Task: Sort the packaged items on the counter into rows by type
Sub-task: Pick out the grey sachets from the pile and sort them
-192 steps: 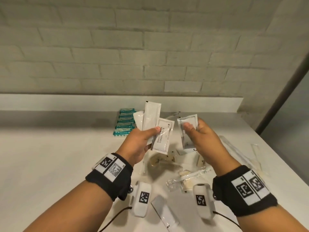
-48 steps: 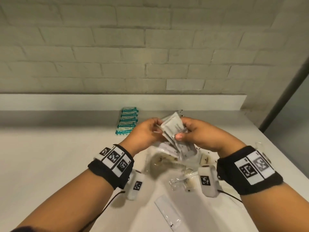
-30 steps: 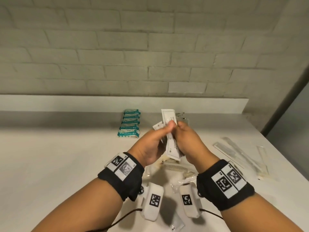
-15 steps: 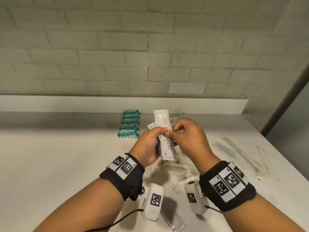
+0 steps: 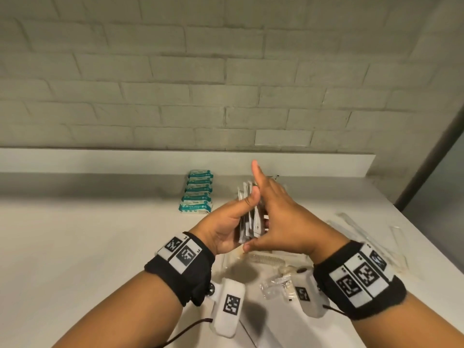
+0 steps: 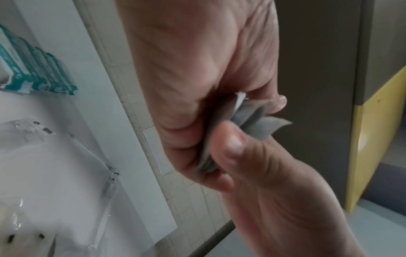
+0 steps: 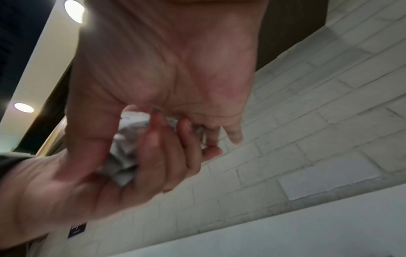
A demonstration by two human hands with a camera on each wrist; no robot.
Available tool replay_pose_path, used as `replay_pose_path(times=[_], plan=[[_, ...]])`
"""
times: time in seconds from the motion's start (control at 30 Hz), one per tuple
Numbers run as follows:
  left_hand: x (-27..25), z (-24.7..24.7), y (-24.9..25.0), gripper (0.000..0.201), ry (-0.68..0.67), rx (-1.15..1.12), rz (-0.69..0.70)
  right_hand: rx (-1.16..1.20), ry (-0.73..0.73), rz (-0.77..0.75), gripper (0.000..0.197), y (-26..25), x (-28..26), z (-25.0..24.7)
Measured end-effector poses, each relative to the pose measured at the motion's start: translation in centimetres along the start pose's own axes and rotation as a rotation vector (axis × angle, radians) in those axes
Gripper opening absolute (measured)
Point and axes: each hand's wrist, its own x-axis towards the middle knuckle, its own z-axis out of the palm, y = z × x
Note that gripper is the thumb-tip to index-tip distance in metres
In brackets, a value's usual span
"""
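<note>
Above the middle of the counter (image 5: 75, 247), my left hand (image 5: 233, 217) grips a small stack of white sachets (image 5: 247, 222) held on edge, thumb on the near face. My right hand (image 5: 276, 217) lies flat against the stack's right side with its index finger pointing straight up and its thumb under the lower end. The left wrist view shows the sachets (image 6: 252, 120) fanned between my left palm and the right thumb. In the right wrist view the left fingers curl round the sachets (image 7: 125, 153). A row of teal packs (image 5: 198, 194) lies at the back, left of my hands.
Below my hands lie a comb in clear wrap (image 5: 266, 259) and a crumpled clear packet (image 5: 276, 287). Long clear-wrapped items (image 5: 351, 224) lie towards the counter's right edge. A brick wall with a low ledge (image 5: 100, 160) closes the back.
My right hand let go of the top sachet it was pinching and now lies flat against the stack, index finger up. The sachets have been drawn together in my left hand.
</note>
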Motion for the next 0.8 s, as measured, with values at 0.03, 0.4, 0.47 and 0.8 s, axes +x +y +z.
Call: replay_pose_path(times=[0.03,0.4,0.47,0.8], plan=[[-0.1,0.0,0.2,0.066,-0.005,-0.029,0.01,-0.028,0.001,-0.019,0.147,0.1,0.0,0.0],[-0.1,1.4,1.0,0.066,0.111,-0.146,-0.088,-0.09,0.039,-0.105,0.141,-0.2,-0.4,0.7],[-0.2,1.4,0.9,0.067,0.094,-0.195,-0.099,-0.115,0.034,-0.111,0.14,-0.2,-0.5,0.7],[-0.4,2.1,0.3,0.044,0.113,-0.132,-0.062,-0.2,0.065,-0.136,0.138,-0.2,-0.9,1.1]])
